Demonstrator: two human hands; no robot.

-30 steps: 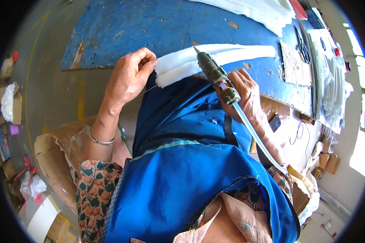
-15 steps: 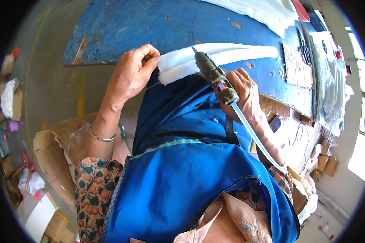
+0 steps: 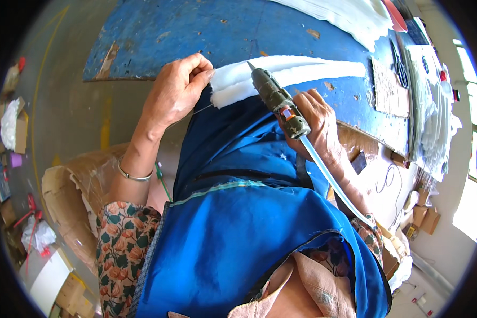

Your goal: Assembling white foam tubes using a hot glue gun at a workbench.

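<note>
Left hand [image 3: 177, 90] pinched end of white foam strip [image 3: 286, 74], which lay on blue table [image 3: 196, 32] at near edge. Right hand [image 3: 315, 124] gripped glue gun [image 3: 275, 100], nozzle touching strip.

Left hand [image 3: 176, 90] pinching white foam strip [image 3: 281, 74], right hand [image 3: 315, 124] gripping glue gun [image 3: 278, 100]

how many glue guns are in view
1: a dark glue gun in the right hand, its nozzle over the white foam strip that the left hand pinches at its end. Others may be hidden in the bench clutter at right.
</note>
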